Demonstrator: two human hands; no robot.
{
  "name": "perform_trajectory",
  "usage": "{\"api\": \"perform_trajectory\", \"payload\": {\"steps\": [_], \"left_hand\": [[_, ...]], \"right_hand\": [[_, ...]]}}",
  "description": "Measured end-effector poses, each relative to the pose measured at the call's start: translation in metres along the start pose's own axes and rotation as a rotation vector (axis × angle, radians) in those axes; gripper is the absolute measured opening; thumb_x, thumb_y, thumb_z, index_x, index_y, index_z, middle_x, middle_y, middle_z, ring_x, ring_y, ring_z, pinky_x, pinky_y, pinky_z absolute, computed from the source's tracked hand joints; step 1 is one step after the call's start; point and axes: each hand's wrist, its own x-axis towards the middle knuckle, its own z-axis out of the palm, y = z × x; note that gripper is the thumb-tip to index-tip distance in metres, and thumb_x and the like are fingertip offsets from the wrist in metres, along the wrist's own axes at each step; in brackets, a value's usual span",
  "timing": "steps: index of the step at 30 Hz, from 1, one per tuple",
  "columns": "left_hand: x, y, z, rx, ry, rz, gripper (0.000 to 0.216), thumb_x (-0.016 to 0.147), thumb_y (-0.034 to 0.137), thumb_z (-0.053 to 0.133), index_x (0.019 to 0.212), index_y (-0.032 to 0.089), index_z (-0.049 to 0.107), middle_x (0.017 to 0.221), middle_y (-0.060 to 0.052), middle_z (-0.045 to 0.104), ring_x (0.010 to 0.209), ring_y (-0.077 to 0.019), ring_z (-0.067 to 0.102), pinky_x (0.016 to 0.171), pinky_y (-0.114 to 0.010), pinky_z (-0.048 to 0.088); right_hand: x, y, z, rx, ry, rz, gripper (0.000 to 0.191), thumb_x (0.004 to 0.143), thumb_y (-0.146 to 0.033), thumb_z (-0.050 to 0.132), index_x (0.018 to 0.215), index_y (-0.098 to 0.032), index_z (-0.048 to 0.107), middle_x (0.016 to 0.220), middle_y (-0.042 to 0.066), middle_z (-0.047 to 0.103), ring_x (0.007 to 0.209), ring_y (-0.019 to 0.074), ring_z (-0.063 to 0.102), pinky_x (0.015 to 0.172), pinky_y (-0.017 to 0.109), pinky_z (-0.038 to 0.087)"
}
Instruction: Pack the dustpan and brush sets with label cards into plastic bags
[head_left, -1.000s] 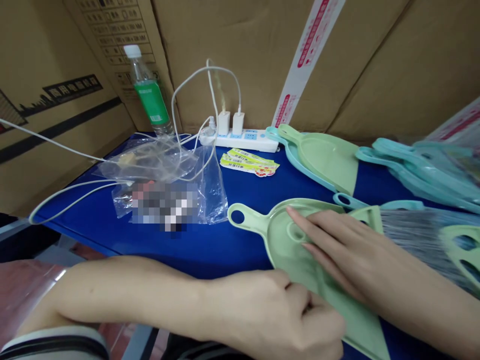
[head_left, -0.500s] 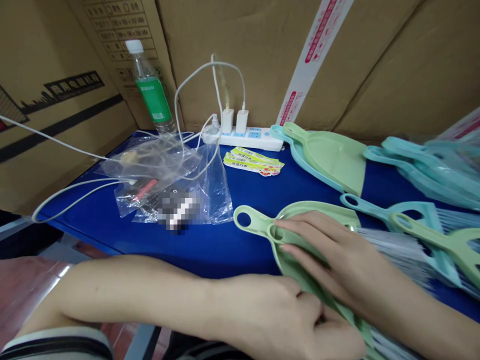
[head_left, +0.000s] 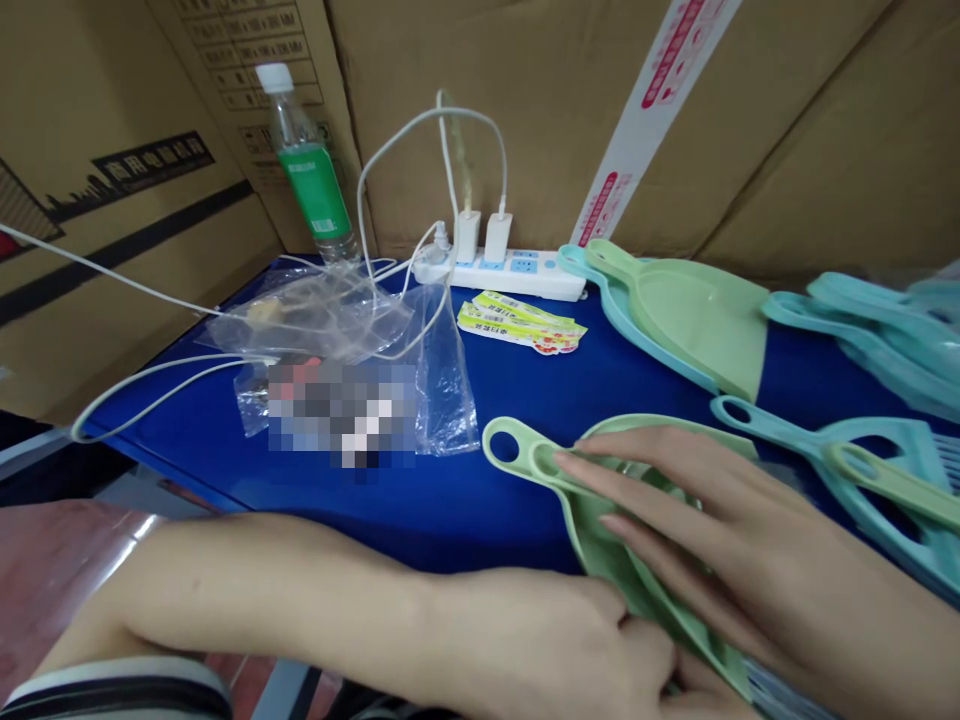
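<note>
A light green dustpan [head_left: 600,545] lies at the near right of the table, its ring handle toward the left. Inside it rests a light green brush, mostly hidden under my right hand [head_left: 720,510]. That hand lies over the brush's handle end [head_left: 546,460], with fingers stretched out and slightly apart. My left hand [head_left: 577,645] is curled closed at the dustpan's near rim; its fingertips and whatever they hold are out of sight. Pale bristles show by it at the bottom edge.
Blue and green brushes [head_left: 877,450] lie to the right, with stacked dustpans [head_left: 697,310] and bagged blue ones [head_left: 900,330] behind. Yellow labels [head_left: 517,325], a power strip [head_left: 510,272], cables, plastic bags [head_left: 442,390] and a bottle [head_left: 315,185] occupy the back and left. Cardboard [head_left: 480,60] walls the rear.
The view has shifted a little, so most things sit farther right. My right hand's fingers are a bit more spread, and it now covers more of the bristles. My left hand stays by the rim.
</note>
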Motion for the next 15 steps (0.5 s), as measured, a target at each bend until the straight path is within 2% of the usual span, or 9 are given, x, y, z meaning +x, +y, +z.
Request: {"api": "perform_trajectory", "payload": {"steps": [3, 10, 15], "left_hand": [[0.0, 0.0, 0.0, 0.012, -0.021, 0.013, 0.037, 0.092, 0.012, 0.039, 0.076, 0.025, 0.07, 0.061, 0.001, 0.051, 0.052, -0.0093, 0.045, 0.051, -0.022, 0.042], [0.0, -0.001, 0.0, -0.015, -0.134, 0.056, 0.033, 0.091, 0.015, 0.041, 0.078, 0.026, 0.07, 0.057, 0.001, 0.051, 0.052, -0.0118, 0.042, 0.051, -0.022, 0.042], [-0.003, 0.001, 0.005, -0.02, -0.115, 0.053, 0.034, 0.091, 0.016, 0.04, 0.081, 0.025, 0.072, 0.06, 0.0, 0.052, 0.054, -0.0123, 0.045, 0.053, -0.024, 0.04]], "right_hand": [[-0.006, 0.003, -0.002, -0.05, -0.028, -0.057, 0.04, 0.096, -0.022, 0.035, 0.122, -0.026, 0.065, 0.111, 0.007, 0.072, 0.099, 0.0238, 0.07, 0.08, 0.037, 0.061], [-0.007, -0.003, 0.008, -0.02, 0.001, 0.067, 0.041, 0.098, -0.029, 0.033, 0.125, -0.027, 0.064, 0.11, 0.009, 0.072, 0.097, 0.0265, 0.07, 0.075, 0.04, 0.063], [-0.01, -0.004, 0.008, -0.023, 0.014, 0.066, 0.042, 0.098, -0.029, 0.033, 0.121, -0.023, 0.066, 0.11, 0.011, 0.072, 0.095, 0.0272, 0.071, 0.074, 0.04, 0.063]]}}
